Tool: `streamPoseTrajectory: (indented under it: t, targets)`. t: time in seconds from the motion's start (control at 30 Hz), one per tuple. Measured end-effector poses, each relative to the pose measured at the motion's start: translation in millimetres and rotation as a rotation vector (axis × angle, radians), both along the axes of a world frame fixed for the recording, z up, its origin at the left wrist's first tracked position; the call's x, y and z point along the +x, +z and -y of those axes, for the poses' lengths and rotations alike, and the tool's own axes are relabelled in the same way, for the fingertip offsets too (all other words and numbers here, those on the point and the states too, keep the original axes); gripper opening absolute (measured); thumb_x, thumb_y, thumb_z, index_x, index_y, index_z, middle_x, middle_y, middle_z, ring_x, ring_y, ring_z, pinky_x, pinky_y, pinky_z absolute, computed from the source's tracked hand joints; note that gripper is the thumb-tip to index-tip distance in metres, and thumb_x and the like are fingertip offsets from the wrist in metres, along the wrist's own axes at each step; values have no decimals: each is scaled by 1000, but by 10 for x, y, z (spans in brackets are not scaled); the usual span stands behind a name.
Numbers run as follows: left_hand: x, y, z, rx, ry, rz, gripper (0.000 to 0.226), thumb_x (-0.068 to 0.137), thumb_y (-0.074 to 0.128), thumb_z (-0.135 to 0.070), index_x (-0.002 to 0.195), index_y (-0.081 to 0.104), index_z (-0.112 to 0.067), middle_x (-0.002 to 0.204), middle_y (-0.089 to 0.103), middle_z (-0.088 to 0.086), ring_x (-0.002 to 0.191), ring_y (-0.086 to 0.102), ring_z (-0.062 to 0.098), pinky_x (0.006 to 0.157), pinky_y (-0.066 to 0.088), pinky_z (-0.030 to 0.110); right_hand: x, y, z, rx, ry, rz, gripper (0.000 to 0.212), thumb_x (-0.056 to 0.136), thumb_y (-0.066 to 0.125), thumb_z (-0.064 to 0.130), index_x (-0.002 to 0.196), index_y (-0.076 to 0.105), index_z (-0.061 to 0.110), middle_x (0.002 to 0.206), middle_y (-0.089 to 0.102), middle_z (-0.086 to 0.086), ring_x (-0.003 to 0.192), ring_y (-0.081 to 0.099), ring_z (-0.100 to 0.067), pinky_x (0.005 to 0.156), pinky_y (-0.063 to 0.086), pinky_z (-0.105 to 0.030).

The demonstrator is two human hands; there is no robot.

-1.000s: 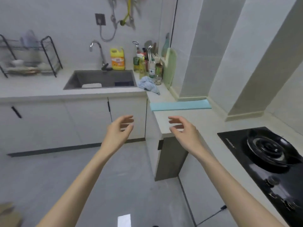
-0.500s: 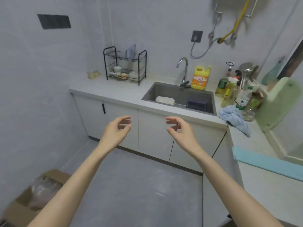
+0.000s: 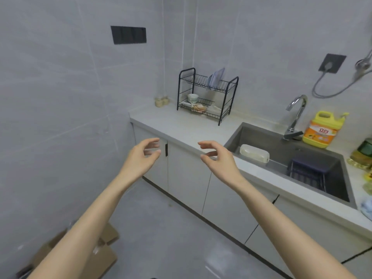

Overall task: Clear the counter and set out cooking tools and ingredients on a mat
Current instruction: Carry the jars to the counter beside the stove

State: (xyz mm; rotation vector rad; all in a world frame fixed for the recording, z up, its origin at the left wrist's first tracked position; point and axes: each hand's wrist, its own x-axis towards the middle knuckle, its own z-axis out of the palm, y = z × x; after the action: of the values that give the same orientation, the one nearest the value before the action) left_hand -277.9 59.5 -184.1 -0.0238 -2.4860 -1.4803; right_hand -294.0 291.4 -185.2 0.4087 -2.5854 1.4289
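Observation:
My left hand [image 3: 141,158] and my right hand [image 3: 219,160] are held out in front of me over the floor, palms facing each other, fingers loosely curled and holding nothing. Behind them runs a light grey counter [image 3: 181,127]. A black two-tier dish rack [image 3: 207,95] stands on it at the back, with a white cup and small dishes on its lower shelf. To the right, a grey sink [image 3: 289,158] holds a white lidded box [image 3: 254,153] and a dark rack [image 3: 310,170]. A yellow detergent bottle [image 3: 322,129] stands behind the sink.
A tap [image 3: 296,115] rises behind the sink. Small jars [image 3: 161,101] sit in the counter's back-left corner. Bottles [image 3: 362,156] and a blue cloth [image 3: 367,208] lie at the right edge. White cabinets stand under the counter. A cardboard box [image 3: 96,256] sits on the floor, lower left.
My view has swung left, from the stove and blue mat to the sink and dish rack. Both hands keep the same held-out pose, holding nothing.

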Motion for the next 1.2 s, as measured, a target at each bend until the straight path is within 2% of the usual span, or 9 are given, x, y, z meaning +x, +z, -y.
streamPoseTrajectory:
  t: [0.1,0.2,0.3,0.37,0.47,0.67,0.93,1.1,1.2]
  targets:
    - [-523,-52,285,-5,7,-3,34,91,58,-13,125,56,-18,113,62,-3,93,58,6,86,41,19,-550,-34,295,6,21,2,35,88,60,12,121,60,24,116,60,9,95,59,-5,77,41,-8]
    - [-1102,-70,600,-31,-4,-15,35,91,58,-12,125,55,-19,112,61,-4,88,56,-3,81,41,15,-1145,-54,595,2,18,-6,34,88,60,12,120,60,25,115,61,9,93,60,-3,74,40,-3]
    - [-1714,-35,936,-60,-11,-15,36,91,58,-13,126,54,-20,111,61,-8,88,55,-9,81,43,13,-1724,-39,917,-25,3,20,34,88,60,13,119,60,28,114,61,10,93,60,-3,73,41,-6]
    - [-2128,-15,1155,-92,-34,-10,36,91,58,-15,127,54,-20,112,61,-8,89,56,-7,82,43,13,-2123,-34,1127,-40,-11,37,34,88,60,13,118,60,29,114,61,10,93,60,-3,73,43,-11]
    - [-2622,-10,1383,-118,-67,6,37,92,57,-16,128,53,-20,114,60,-8,89,55,-6,75,38,4,-2581,-33,1340,-42,-36,51,34,88,60,14,117,59,31,113,61,11,94,60,-4,75,45,-13]
    - [-3574,-82,1738,-81,-75,31,37,91,58,-16,127,54,-21,116,61,-5,96,59,4,75,39,4,-3499,-49,1656,-29,-67,60,34,89,60,13,119,59,29,114,60,10,95,60,-6,81,49,-25]
    - [-4927,-268,2129,-86,-69,49,37,91,59,-17,128,54,-22,115,60,-8,101,60,8,76,39,7,-4935,-240,2011,7,-44,66,35,88,60,14,120,57,30,116,59,10,95,60,-7,77,47,-22]
    - [-5945,-364,2290,-103,-64,73,37,91,60,-21,127,53,-25,115,59,-11,100,61,8,73,38,4,-5905,-380,2191,-5,-37,80,36,88,61,12,119,57,29,114,59,9,95,60,-12,81,46,-22]
    - [-6551,-420,2347,-108,-70,106,38,91,60,-21,128,52,-25,119,58,-9,102,60,9,80,42,13,-6474,-460,2297,5,-36,106,36,88,61,12,121,57,27,113,59,8,95,59,-13,81,45,-21]
